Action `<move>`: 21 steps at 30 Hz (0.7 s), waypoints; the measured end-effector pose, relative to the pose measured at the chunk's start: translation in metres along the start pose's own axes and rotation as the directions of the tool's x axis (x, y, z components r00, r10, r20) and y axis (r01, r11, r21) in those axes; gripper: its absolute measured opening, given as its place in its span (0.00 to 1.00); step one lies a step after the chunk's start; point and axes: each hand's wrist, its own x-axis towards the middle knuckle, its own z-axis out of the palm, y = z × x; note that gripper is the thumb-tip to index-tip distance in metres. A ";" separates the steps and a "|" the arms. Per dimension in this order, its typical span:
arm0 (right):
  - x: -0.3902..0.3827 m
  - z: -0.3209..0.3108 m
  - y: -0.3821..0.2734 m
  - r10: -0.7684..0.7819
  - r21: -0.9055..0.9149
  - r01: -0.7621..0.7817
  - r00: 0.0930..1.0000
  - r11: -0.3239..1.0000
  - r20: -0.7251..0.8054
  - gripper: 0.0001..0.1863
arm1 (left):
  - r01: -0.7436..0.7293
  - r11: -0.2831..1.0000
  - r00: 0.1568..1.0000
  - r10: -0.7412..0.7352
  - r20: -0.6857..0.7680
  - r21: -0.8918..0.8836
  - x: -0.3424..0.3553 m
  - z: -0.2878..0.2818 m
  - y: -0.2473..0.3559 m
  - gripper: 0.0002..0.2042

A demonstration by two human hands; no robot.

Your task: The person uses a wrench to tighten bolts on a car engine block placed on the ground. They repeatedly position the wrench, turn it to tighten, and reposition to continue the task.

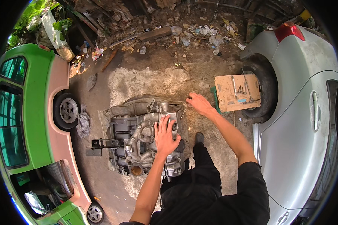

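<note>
A large metal engine [139, 142] lies on a dark crumpled cover [104, 116] on the ground. My left hand [165, 135] rests on the upper right of the engine, fingers spread over its casing. Beyond the engine's upper right corner, my right hand [199, 103] has its fingers closed at the upper end of a thin metal tool [184, 110]; the exact grip is small and hard to make out. A black bracket [105, 143] juts from the engine's left side.
A green and pink van [30, 112] stands left, a silver car [296, 112] right. By the car's wheel, cardboard [225, 88] on a green support [214, 98] holds tools and bolts. Litter [210, 37] and boards [154, 33] lie beyond. My dark-shoed foot [199, 138] is beside the engine.
</note>
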 end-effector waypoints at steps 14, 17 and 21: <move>-0.046 -0.001 0.005 0.383 0.462 -0.279 0.912 0.842 -0.149 0.07 | -0.011 1.000 1.000 0.011 -0.026 -0.021 -0.001 0.001 0.000 0.33; -0.066 0.038 -0.026 0.676 0.740 -0.448 0.737 0.502 -0.013 0.08 | -0.004 1.000 1.000 0.004 -0.015 -0.018 0.000 0.000 0.000 0.33; -0.096 0.090 -0.083 0.742 0.906 -0.343 0.533 -0.250 0.406 0.14 | -0.005 1.000 1.000 0.005 -0.009 -0.013 -0.001 0.000 -0.001 0.34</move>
